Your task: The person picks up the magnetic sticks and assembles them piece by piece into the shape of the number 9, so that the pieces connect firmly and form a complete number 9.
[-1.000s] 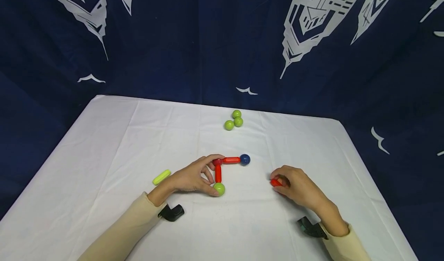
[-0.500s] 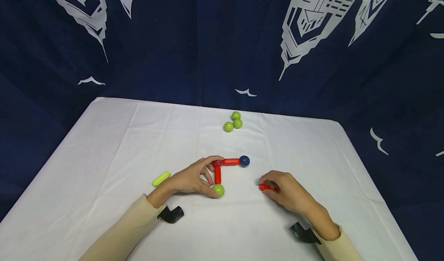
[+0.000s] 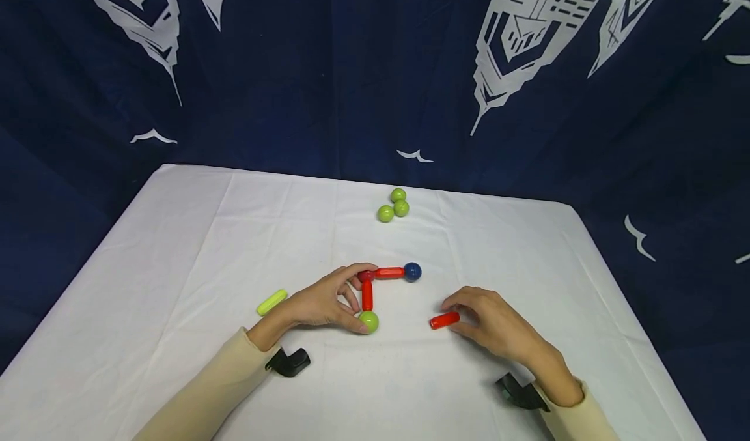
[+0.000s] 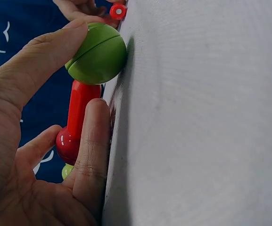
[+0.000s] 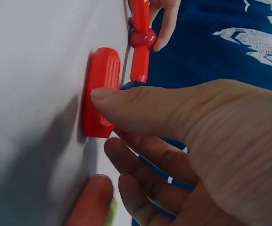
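Note:
My left hand (image 3: pixel 322 299) holds an L-shaped stick-and-ball toy piece on the table. Its thumb presses the green ball (image 4: pixel 97 54), while the index finger reaches the dark red ball (image 3: pixel 366 276) at the corner. One red rod (image 3: pixel 367 296) joins those balls; a second red rod (image 3: pixel 390 273) runs right to a dark blue ball (image 3: pixel 413 271). A loose red rod (image 3: pixel 444 320) lies right of this piece. At its right end is my right hand (image 3: pixel 498 324), fingers loosely bent and spread. In the right wrist view, the thumb overlaps the loose rod (image 5: pixel 100 75), its index fingertip apart.
A yellow-green rod (image 3: pixel 272 302) lies beside the left wrist. Several loose green balls (image 3: pixel 385 213) sit together near the table's far edge. White cloth covers the table (image 3: pixel 328 389), and a dark blue printed curtain (image 3: pixel 263 89) hangs behind it.
The right hand has moved left with the red rod, then loosened its fingers, leaving more of the rod in view. The left hand keeps its place on the toy piece.

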A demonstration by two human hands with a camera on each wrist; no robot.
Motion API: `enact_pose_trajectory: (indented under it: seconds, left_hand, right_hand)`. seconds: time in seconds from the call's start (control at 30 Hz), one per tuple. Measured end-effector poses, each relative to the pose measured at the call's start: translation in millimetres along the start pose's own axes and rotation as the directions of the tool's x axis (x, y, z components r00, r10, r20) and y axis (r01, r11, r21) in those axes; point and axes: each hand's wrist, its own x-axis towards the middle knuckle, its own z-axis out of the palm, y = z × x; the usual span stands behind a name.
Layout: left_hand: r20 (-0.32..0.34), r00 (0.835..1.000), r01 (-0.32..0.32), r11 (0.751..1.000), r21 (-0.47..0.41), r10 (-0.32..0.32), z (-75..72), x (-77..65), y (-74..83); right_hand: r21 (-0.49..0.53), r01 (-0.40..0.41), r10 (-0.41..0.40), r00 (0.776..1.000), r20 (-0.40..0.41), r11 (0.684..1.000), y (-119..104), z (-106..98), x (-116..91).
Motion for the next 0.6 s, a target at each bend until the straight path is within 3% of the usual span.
enact_pose_trajectory:
  seconds: [0.3, 0.4, 0.6]
  left_hand:
    - [-0.001, 1.0, 0.002, 1.0, -0.001, -0.002, -0.9, -0.2, -1.0]
    - [-0.003, 1.0, -0.003, 1.0, -0.005, 0.003, -1.3, 0.9, -1.9]
    - [0.005, 1.0, 0.006, 1.0, -0.004, -0.006, -2.2, 0.6, -1.4]
  right_hand:
    - [0.026, 0.03, -0.03, 1.0, -0.007, 0.999, 6.7, 8.6, 5.1]
    - [0.072, 0.062, -0.06, 0.998, -0.031, 0.996, 4.7, 10.6, 7.4]
    - [0.163, 0.081, -0.083, 0.996, 0.01, 0.983, -4.8, 17.0, 10.5]
